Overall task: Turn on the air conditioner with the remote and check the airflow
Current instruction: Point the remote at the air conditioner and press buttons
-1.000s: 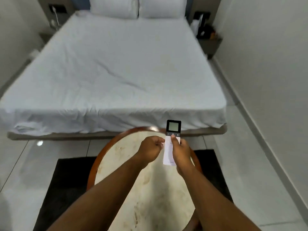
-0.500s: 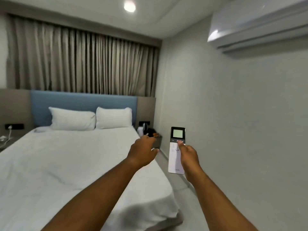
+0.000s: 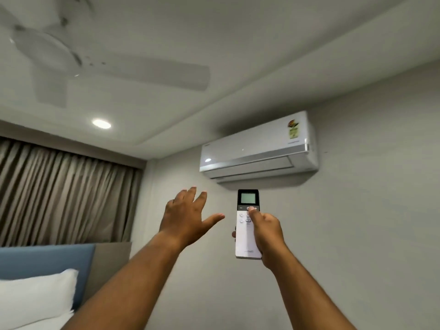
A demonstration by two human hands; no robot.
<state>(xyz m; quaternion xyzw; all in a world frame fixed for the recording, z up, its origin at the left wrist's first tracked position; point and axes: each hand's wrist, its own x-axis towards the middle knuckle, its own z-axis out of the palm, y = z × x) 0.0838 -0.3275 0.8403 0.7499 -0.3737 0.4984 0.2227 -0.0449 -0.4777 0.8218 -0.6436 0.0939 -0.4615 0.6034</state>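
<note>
One head-worn view tilts upward, close behind raised arms; air conditioner at one o'clock.

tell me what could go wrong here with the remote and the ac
The air conditioner flap looks closed, so the press may not have registered. The right hand holds the remote with only the thumb on top; it might slip. The open left hand sits below and left of the vent and may miss the airflow.

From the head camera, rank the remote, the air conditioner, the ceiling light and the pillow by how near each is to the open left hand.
1. remote, just right of the left hand.
2. air conditioner, above right on the wall.
3. ceiling light upper left and pillow lower left: too close to call.
</note>
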